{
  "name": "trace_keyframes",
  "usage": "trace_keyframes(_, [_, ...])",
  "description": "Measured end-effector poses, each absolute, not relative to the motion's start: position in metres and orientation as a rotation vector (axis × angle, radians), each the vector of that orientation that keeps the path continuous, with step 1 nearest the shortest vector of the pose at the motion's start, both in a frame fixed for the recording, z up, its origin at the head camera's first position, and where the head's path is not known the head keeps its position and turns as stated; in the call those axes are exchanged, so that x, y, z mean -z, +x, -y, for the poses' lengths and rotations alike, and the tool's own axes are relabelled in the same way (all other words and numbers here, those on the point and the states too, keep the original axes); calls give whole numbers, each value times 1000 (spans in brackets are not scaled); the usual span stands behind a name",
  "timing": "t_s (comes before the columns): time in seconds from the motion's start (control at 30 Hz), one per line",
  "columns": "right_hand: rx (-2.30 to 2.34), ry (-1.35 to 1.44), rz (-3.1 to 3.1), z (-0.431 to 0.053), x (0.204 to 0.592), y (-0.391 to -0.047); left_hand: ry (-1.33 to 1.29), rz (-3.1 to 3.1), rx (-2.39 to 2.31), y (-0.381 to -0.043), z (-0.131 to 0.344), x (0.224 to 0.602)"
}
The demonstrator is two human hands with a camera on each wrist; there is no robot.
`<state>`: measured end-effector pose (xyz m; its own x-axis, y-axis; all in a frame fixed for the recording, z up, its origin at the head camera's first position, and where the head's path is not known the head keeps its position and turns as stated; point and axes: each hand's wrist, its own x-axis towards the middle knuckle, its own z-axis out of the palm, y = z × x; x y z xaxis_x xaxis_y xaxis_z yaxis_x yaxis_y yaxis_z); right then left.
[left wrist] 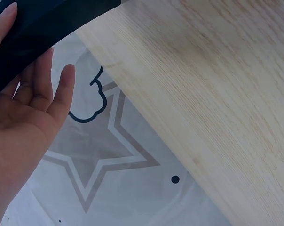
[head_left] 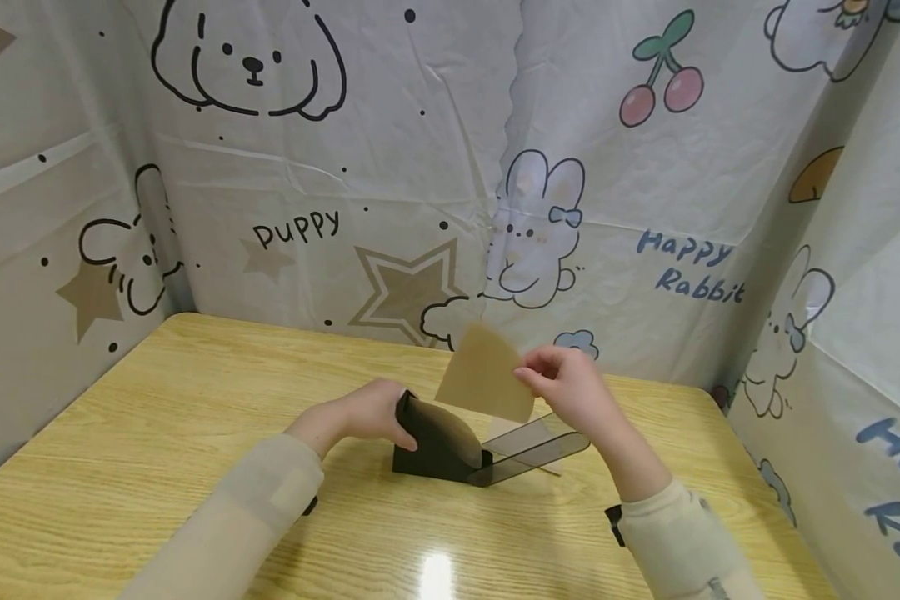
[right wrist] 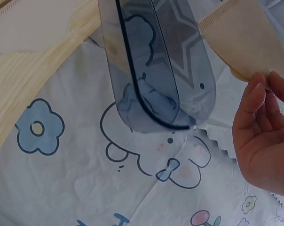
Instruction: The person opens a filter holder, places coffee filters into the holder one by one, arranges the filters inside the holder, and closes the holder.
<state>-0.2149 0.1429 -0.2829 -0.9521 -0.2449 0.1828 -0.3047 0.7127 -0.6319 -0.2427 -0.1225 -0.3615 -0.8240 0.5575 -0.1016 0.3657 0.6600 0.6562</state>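
My right hand pinches a brown paper coffee filter by its edge, holding it up above a black filter holder. The holder's clear smoky lid is swung out to the right. Around the holder's raised left end, my left hand has its thumb on the near side and its fingers behind. In the left wrist view the black body sits between thumb and fingers. The right wrist view shows thumb and fingertips on the filter, beside the lid. Whether the holder contains filters is hidden.
Another paper filter lies on the wooden table, partly behind the lid in the head view. A printed cloth hangs along the table's back and sides.
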Motion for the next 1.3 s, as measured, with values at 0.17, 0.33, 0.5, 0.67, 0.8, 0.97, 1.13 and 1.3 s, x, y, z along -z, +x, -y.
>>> trace_keyframes(0.17, [-1054,472,2834,-135,292,-216,734,-2577,-933,-242,122,360])
trace_keyframes(0.33, [-1033,453,2854,-127,301,-216,729,-2568,-931,-241,122,359])
trace_keyframes(0.5, [-1022,454,2868,-120,308,-216,745,-2582,-911,-242,121,360])
trace_keyframes(0.67, [-1024,445,2902,-114,315,-216,752,-2592,-902,-243,122,360])
trace_keyframes(0.8, [-1011,449,2918,-110,320,-216,732,-2582,-911,-243,121,360])
trace_keyframes(0.97, [-996,463,2923,-107,324,-216,737,-2586,-903,-243,121,361])
trace_keyframes(1.13, [-979,500,2910,-105,329,-216,738,-2601,-893,-244,122,361])
trace_keyframes(1.3, [-920,547,2902,-101,333,-215,751,-2600,-898,-243,122,361])
